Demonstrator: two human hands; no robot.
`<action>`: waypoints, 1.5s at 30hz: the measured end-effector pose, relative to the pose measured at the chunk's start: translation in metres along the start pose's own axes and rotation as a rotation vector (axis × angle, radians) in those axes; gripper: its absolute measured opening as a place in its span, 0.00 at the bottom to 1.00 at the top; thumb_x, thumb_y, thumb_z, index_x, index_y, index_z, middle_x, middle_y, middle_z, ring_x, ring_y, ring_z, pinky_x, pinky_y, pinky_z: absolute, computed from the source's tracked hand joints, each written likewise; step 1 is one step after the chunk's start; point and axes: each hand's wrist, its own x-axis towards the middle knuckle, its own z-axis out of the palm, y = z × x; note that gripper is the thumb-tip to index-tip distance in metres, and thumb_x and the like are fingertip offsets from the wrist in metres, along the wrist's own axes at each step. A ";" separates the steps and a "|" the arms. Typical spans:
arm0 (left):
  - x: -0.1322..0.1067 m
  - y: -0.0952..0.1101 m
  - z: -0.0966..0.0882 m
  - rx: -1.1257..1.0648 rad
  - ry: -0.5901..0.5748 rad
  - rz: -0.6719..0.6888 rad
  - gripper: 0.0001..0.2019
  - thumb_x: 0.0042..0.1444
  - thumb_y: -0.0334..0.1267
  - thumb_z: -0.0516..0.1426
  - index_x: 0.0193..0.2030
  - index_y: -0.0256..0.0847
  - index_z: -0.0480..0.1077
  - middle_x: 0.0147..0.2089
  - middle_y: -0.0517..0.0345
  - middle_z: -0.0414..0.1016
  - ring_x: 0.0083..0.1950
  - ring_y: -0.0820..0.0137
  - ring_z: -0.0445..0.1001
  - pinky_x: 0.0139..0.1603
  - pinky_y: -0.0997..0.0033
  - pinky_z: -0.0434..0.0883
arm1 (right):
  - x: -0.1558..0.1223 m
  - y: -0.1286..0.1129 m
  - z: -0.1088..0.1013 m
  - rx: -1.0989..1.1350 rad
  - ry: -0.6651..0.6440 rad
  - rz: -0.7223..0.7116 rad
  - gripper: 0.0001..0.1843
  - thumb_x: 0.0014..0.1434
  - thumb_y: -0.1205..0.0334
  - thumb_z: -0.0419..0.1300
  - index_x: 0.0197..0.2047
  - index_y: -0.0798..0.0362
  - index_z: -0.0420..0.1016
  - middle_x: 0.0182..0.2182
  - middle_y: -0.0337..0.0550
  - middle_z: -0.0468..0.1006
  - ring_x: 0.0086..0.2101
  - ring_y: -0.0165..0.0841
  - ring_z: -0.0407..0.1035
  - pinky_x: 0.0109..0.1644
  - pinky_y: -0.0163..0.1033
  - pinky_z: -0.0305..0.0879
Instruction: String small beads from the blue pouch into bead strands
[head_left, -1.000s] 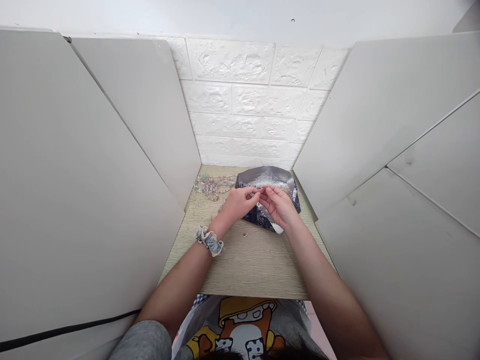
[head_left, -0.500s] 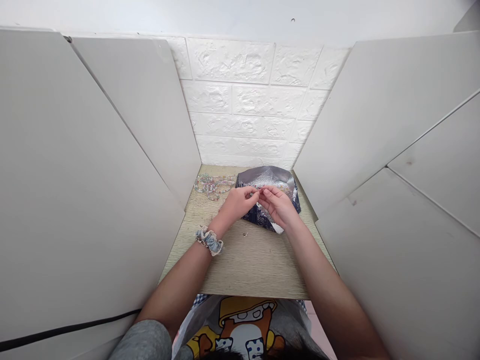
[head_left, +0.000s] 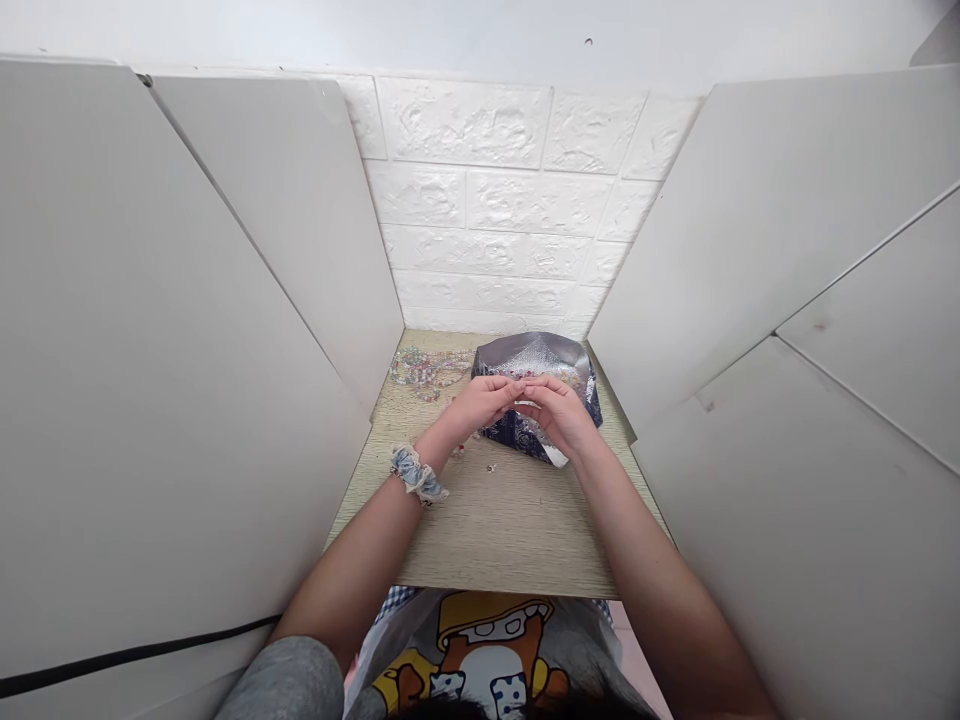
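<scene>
My left hand (head_left: 481, 403) and my right hand (head_left: 561, 415) meet fingertip to fingertip above a foil-lined pouch. Both are closed in a pinch; whatever sits between the fingertips is too small and hidden to make out. Beneath them the pouch (head_left: 517, 353), silver inside and dark blue patterned outside, lies open with small colourful beads (head_left: 576, 380) in it. A few reddish beads (head_left: 459, 451) show beside my left wrist. Nearer me on the table is a tiny metallic piece (head_left: 491, 468). A scrunchie (head_left: 417, 474) circles my left wrist.
Strands of pastel beads (head_left: 427, 372) lie at the table's back left. The narrow wooden table (head_left: 517, 540) is hemmed in by grey-white panels (head_left: 247, 330) on both sides and a white brick-patterned wall (head_left: 510, 200) behind. A black cable (head_left: 142, 655) runs at lower left.
My left hand has turned slightly, and its fingertips now press closer against those of my right hand. Reddish beads now show beside my left wrist. The pouch stays put.
</scene>
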 end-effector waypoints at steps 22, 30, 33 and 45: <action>0.002 -0.006 -0.006 -0.314 -0.069 -0.017 0.12 0.43 0.42 0.59 0.27 0.33 0.65 0.17 0.68 0.50 0.17 0.85 0.48 0.16 0.81 0.47 | 0.003 -0.011 -0.010 -0.537 -0.016 -0.309 0.09 0.48 0.56 0.57 0.31 0.52 0.71 0.29 0.38 0.70 0.31 0.29 0.64 0.37 0.36 0.61; 0.006 -0.006 -0.014 -0.396 0.109 0.042 0.03 0.43 0.32 0.54 0.23 0.35 0.62 0.18 0.66 0.53 0.18 0.84 0.52 0.17 0.82 0.49 | 0.013 0.002 -0.026 -1.518 0.144 -0.281 0.10 0.54 0.65 0.48 0.34 0.53 0.70 0.35 0.45 0.69 0.36 0.33 0.63 0.39 0.37 0.56; 0.007 -0.007 -0.017 -0.396 0.121 0.043 0.03 0.42 0.31 0.52 0.22 0.35 0.60 0.19 0.65 0.54 0.18 0.84 0.53 0.16 0.82 0.48 | 0.012 0.007 -0.021 -1.694 0.087 -0.220 0.11 0.56 0.65 0.46 0.35 0.52 0.70 0.36 0.47 0.67 0.36 0.34 0.63 0.35 0.36 0.55; 0.005 -0.008 -0.015 -0.216 0.179 -0.044 0.05 0.45 0.36 0.50 0.24 0.38 0.60 0.15 0.71 0.43 0.14 0.84 0.40 0.13 0.81 0.39 | 0.020 0.017 -0.012 -1.831 0.049 -0.228 0.12 0.57 0.63 0.45 0.35 0.54 0.68 0.36 0.46 0.66 0.35 0.32 0.62 0.36 0.35 0.55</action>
